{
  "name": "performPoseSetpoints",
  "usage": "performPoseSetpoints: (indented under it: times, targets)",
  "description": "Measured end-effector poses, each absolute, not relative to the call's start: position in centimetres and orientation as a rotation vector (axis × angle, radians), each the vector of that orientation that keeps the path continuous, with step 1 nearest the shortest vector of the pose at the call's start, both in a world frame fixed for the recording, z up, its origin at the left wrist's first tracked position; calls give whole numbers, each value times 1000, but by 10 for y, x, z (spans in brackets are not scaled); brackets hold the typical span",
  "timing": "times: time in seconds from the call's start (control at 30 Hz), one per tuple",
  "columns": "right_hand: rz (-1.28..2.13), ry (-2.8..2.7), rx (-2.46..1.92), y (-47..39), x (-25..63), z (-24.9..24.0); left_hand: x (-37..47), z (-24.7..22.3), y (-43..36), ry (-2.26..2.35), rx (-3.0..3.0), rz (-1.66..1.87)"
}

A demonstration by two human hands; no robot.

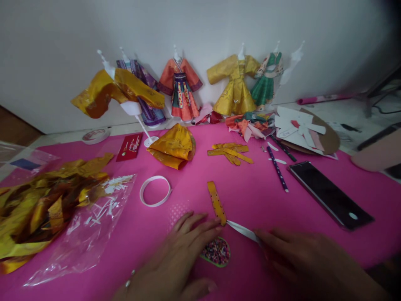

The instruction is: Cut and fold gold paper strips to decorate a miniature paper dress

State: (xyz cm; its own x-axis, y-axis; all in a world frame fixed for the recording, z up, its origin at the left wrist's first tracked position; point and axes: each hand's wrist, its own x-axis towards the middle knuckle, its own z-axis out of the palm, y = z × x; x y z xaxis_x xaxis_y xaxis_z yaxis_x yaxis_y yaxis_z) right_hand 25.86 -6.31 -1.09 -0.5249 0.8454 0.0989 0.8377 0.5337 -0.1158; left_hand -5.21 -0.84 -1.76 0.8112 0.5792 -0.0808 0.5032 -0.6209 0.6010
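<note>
An orange-gold fabric strip (pixel 216 202) with small dark dots along it lies on the pink table. My left hand (pixel 181 251) is open, palm down with its fingers stretched out. Its index fingertip touches the near end of the strip. A slim, pale pointed tool (pixel 242 231), whose exact kind is unclear, is gripped in my right hand (pixel 307 259), which is blurred. The tool's tip meets the strip's near end. Partly behind my left fingers sits a small oval tray of multicoloured beads (pixel 218 251).
Several gold strips (pixel 230 152), a tape ring (pixel 155 191), a gold skirt piece (pixel 175 146) and a phone (pixel 328 194) surround the work. A plastic bag of gold scraps (pixel 94 234) lies left. Miniature dresses on stands, including a coral one (pixel 181 90), line the wall.
</note>
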Motion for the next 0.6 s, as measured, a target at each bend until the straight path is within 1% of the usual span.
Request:
performPoseSetpoints:
  times: [0.6]
  targets:
    - [74, -2647, -1475, -63, 257, -9, -52, -15, -8, 808, 2375, 133]
